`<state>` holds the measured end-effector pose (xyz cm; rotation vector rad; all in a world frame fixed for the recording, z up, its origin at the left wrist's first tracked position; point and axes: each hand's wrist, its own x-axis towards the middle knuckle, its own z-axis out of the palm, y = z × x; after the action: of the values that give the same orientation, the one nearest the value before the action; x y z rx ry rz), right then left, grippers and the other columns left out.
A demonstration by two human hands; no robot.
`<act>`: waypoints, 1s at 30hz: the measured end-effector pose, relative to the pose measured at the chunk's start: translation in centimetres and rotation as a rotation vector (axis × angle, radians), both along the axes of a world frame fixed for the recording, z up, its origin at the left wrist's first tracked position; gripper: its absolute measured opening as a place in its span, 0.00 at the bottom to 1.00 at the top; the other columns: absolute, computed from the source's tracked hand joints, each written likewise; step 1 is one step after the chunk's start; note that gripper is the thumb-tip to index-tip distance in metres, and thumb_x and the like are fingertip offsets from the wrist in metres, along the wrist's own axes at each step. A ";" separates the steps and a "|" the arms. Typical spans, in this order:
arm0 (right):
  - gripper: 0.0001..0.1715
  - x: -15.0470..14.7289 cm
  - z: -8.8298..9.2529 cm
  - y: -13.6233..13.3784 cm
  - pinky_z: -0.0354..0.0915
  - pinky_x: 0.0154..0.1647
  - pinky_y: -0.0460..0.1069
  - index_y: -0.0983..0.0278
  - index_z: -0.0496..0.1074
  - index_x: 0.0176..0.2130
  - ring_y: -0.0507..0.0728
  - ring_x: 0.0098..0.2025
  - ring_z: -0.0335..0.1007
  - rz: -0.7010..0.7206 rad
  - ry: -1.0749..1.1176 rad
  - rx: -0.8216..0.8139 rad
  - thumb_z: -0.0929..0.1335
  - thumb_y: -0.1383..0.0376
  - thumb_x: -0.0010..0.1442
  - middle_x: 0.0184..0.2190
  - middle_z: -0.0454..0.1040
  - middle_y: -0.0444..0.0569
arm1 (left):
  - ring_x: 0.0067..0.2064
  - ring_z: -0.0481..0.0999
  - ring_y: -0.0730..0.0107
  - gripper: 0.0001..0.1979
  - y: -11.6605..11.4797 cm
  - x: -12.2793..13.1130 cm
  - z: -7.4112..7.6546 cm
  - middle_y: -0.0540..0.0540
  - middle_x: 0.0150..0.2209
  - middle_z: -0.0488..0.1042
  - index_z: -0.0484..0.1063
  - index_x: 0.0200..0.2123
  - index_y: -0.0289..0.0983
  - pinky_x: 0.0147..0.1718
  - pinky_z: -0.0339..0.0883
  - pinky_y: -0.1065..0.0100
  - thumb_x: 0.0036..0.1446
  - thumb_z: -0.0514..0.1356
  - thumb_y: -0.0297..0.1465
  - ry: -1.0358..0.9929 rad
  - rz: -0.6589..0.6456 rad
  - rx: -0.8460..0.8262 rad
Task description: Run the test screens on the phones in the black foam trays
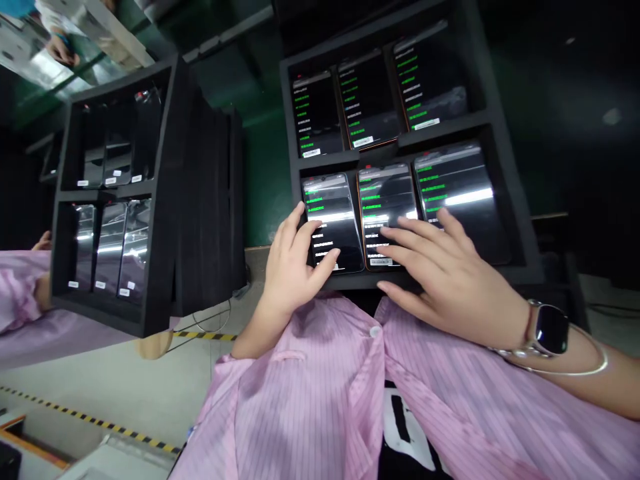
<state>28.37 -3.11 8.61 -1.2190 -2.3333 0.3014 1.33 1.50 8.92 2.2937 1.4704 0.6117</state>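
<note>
Several smartphones sit in two rows in a black foam tray (500,120) in front of me, their lit screens listing green and white text. My left hand (297,263) is over the front-row left phone (345,230), thumb and fingers spread at its screen and left edge. Over the front-row middle phone (387,193) stretches my right hand (440,270), fingers apart, with one fingertip at the lower part of the front-row right phone (460,177). Whether each fingertip presses the glass I cannot tell. Neither hand grips anything.
To the left stands a stack of black trays (200,200); its top tray (107,195) holds several dark-screened phones with white labels. Another person's pink sleeve (20,293) is beyond it. A co-worker's hand (63,50) shows at the upper left. Striped tape (100,423) marks the floor.
</note>
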 end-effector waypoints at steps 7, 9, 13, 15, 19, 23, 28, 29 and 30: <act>0.29 -0.9 0.5 0.7 0.57 0.74 0.77 0.71 0.72 0.64 0.76 0.74 0.61 0.007 -0.145 0.035 0.67 0.54 0.75 0.71 0.67 0.68 | 0.74 0.68 0.44 0.22 0.6 -0.2 0.0 0.34 0.75 0.62 0.71 0.62 0.41 0.69 0.68 0.44 0.71 0.61 0.45 -0.067 0.002 0.014; 0.30 -0.9 0.6 0.8 0.57 0.74 0.77 0.70 0.72 0.66 0.76 0.75 0.60 0.010 -0.171 0.016 0.67 0.53 0.75 0.72 0.65 0.68 | 0.74 0.67 0.44 0.22 0.7 -0.2 -0.1 0.34 0.75 0.62 0.72 0.62 0.41 0.69 0.68 0.43 0.71 0.61 0.44 -0.081 0.007 0.015; 0.31 -0.9 0.7 0.9 0.58 0.74 0.77 0.70 0.71 0.67 0.76 0.75 0.58 0.017 -0.183 0.014 0.68 0.54 0.75 0.73 0.62 0.68 | 0.75 0.66 0.44 0.21 0.8 -0.2 -0.1 0.35 0.75 0.62 0.72 0.62 0.42 0.71 0.66 0.41 0.71 0.62 0.43 -0.075 0.012 0.004; 0.32 -1.0 0.7 0.9 0.58 0.74 0.76 0.71 0.71 0.68 0.77 0.76 0.58 0.015 -0.183 0.025 0.68 0.53 0.75 0.73 0.62 0.69 | 0.75 0.66 0.44 0.21 0.9 -0.3 -0.1 0.35 0.75 0.62 0.73 0.61 0.41 0.71 0.66 0.40 0.71 0.62 0.43 -0.069 0.012 0.001; 0.34 -0.9 0.8 0.8 0.56 0.75 0.75 0.73 0.69 0.68 0.75 0.75 0.60 0.008 -0.179 -0.003 0.67 0.52 0.75 0.69 0.69 0.68 | 0.75 0.66 0.43 0.18 0.9 -0.3 0.0 0.35 0.76 0.61 0.75 0.58 0.41 0.70 0.67 0.41 0.71 0.62 0.43 -0.062 0.005 0.002; 0.35 1.1 1.0 0.3 0.53 0.75 0.78 0.72 0.66 0.69 0.76 0.76 0.57 -0.033 -0.080 -0.010 0.66 0.51 0.76 0.70 0.67 0.69 | 0.76 0.65 0.43 0.24 0.9 -0.3 0.0 0.34 0.76 0.62 0.69 0.64 0.42 0.71 0.66 0.41 0.70 0.63 0.43 -0.074 0.026 -0.019; 0.37 4.9 0.9 -0.8 0.54 0.72 0.83 0.72 0.63 0.70 0.80 0.73 0.61 -0.164 -0.070 -0.031 0.64 0.49 0.76 0.64 0.72 0.71 | 0.76 0.64 0.44 0.29 0.6 -0.5 0.0 0.33 0.76 0.61 0.62 0.69 0.43 0.71 0.64 0.41 0.70 0.63 0.43 -0.099 0.006 -0.025; 0.36 5.4 0.9 -0.8 0.55 0.72 0.83 0.70 0.62 0.70 0.80 0.72 0.62 -0.168 -0.062 -0.038 0.64 0.49 0.76 0.64 0.73 0.70 | 0.76 0.64 0.44 0.30 0.7 -0.5 0.1 0.33 0.76 0.61 0.61 0.70 0.43 0.71 0.64 0.40 0.70 0.63 0.44 -0.092 0.001 -0.027; 0.36 5.7 1.1 -0.6 0.54 0.72 0.83 0.68 0.62 0.71 0.80 0.72 0.62 -0.168 -0.046 -0.040 0.65 0.49 0.76 0.64 0.73 0.69 | 0.76 0.63 0.43 0.31 0.8 -0.6 0.1 0.33 0.76 0.61 0.61 0.71 0.44 0.71 0.63 0.40 0.70 0.63 0.45 -0.082 -0.004 -0.026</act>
<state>34.02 -3.76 9.67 -1.4457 -2.2551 0.2659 0.75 2.27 9.03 2.2247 1.4270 0.6735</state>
